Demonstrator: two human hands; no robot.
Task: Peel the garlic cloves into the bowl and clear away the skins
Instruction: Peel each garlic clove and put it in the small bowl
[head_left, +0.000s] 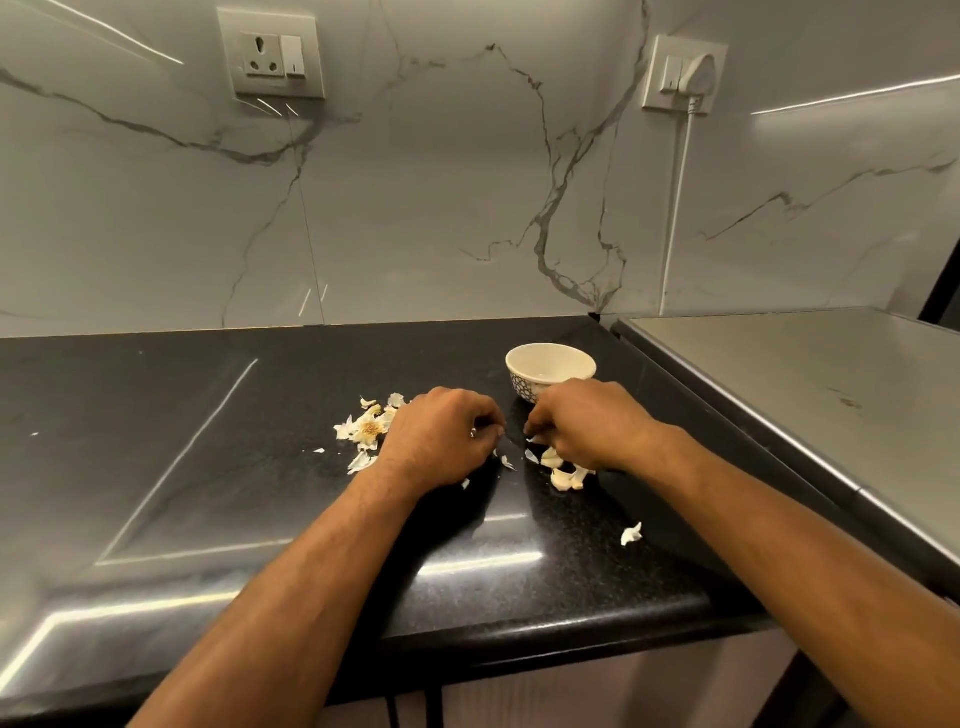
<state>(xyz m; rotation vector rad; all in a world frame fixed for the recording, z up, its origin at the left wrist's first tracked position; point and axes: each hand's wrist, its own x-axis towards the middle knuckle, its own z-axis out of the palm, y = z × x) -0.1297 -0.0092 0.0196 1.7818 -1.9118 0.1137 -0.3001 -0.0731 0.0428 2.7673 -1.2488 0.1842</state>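
Hands, left (441, 431) and right (587, 423), rest curled on the black counter (208, 441) before the bowl (550, 371), fingertips hidden; grip unclear. Garlic skins (366, 428) lie beside them.

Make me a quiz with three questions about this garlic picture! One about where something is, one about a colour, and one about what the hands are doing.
1. Where is the bowl?
A. Just behind the right hand
B. On the steel surface
C. At the counter's front edge

2. What colour is the counter?
A. White
B. Black
C. Red

3. What are the left hand and the right hand doing?
A. Lifted flat in the air
B. One holds the bowl
C. Down at the counter with fingers curled, amid the garlic skins

Answers:
1 A, the bowl sits on the counter right beyond the right hand's knuckles.
2 B, the top is dark and speckled, unlike the pale marble wall.
3 C, both hands are low among the scraps, fingers bent; what they pinch is hidden.
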